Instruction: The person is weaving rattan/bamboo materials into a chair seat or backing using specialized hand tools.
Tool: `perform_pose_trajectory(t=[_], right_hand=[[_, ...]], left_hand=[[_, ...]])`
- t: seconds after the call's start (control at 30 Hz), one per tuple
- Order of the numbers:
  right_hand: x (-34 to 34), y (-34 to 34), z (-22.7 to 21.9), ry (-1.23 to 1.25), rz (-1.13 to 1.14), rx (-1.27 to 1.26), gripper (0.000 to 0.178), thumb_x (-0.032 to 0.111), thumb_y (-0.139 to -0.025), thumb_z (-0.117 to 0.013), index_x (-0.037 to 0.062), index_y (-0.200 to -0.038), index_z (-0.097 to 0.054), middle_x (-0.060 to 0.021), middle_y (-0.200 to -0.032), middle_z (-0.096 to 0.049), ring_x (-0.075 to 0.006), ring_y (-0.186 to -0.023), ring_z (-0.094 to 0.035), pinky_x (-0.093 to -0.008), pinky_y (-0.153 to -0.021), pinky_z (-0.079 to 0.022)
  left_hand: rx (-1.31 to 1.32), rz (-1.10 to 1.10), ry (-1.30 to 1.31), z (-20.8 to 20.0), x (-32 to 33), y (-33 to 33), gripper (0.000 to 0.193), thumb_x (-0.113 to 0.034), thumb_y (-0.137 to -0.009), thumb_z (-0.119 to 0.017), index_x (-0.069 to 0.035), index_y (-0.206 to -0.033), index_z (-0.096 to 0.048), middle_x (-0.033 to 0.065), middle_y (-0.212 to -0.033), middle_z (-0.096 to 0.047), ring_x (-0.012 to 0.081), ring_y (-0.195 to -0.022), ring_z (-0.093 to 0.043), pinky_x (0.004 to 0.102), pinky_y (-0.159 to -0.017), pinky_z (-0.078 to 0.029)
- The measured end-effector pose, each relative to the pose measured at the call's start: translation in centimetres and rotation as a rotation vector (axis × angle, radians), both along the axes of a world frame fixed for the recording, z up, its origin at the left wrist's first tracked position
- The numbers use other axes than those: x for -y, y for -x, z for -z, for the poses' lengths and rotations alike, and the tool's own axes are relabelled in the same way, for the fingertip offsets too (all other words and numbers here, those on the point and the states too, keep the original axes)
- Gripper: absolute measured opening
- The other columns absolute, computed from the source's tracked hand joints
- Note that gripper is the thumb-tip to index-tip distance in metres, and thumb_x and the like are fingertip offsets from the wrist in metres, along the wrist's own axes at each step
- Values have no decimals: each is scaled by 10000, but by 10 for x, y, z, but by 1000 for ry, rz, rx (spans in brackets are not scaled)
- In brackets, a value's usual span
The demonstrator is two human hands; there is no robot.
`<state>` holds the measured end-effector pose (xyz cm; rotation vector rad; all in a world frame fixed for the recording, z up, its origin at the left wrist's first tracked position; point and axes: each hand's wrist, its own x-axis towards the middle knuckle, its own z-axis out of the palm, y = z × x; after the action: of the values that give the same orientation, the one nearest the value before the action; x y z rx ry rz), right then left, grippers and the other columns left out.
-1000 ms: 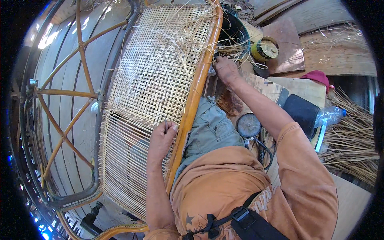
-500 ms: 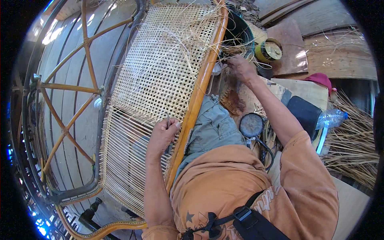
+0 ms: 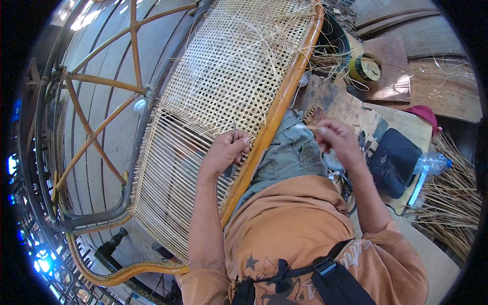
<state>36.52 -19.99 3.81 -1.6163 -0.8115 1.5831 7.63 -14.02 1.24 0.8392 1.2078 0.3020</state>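
Note:
My left hand [image 3: 223,153] rests at the right edge of the woven cane panel [image 3: 229,76], by the varnished rattan frame rail [image 3: 272,122]. Its thumb and forefinger are closed on a thin dark tool, whose narrow tip sticks up from the fingers. Finished open-hole weave covers the far part of the panel; the near part has only parallel cane strands [image 3: 162,168]. Over my lap, to the right of the rail, my right hand [image 3: 341,143] is closed in a pinch. What it holds, if anything, I cannot make out.
Loose cane strips lie across the far weave and hang from a dark bucket [image 3: 335,43]. A yellow-green tin [image 3: 365,68], a black pouch [image 3: 394,162], a plastic bottle [image 3: 432,163] and a cane bundle [image 3: 447,198] are at the right. A rattan frame [image 3: 91,134] stands left.
My right hand has come back from beside the bucket to above my lap. My left hand stays at the panel's edge with the thin tool. The whole view has shifted slightly.

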Motion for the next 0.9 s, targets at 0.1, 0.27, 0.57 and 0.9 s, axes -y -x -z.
perform_pose_trajectory(t=[0.1,0.27,0.57,0.9], right_hand=[[-4,35,11,-77,-170,-49,132,158,-910,-532,45,-949,-590,9,-697,-562,-52,-522,-505,-193,-457,-400],[-17,57,22,-1,-255,35,133,158,-918,-515,47,-929,-588,20,-699,-554,-37,-519,-488,-186,-455,-393],[-22,70,22,-33,-338,206,156,176,-883,-538,38,-888,-610,12,-655,-563,-58,-523,-493,-223,-481,-415],[-18,71,26,-39,-316,221,195,219,-869,-540,48,-872,-634,2,-638,-601,-70,-525,-525,-236,-500,-432]], left_hand=[[41,27,-21,5,-1,3,151,-190,-853,-596,-44,-890,-585,-29,-685,-547,32,-508,-442,185,-473,-397],[28,46,-13,3,0,4,143,-186,-857,-590,-46,-885,-586,-30,-686,-547,33,-504,-443,187,-472,-401],[-7,80,-73,1,1,-2,164,-193,-863,-573,-30,-852,-589,-32,-665,-524,37,-500,-443,198,-456,-389],[-89,113,-132,2,4,-5,192,-203,-856,-575,-14,-878,-585,-23,-666,-526,45,-517,-439,202,-484,-378]])
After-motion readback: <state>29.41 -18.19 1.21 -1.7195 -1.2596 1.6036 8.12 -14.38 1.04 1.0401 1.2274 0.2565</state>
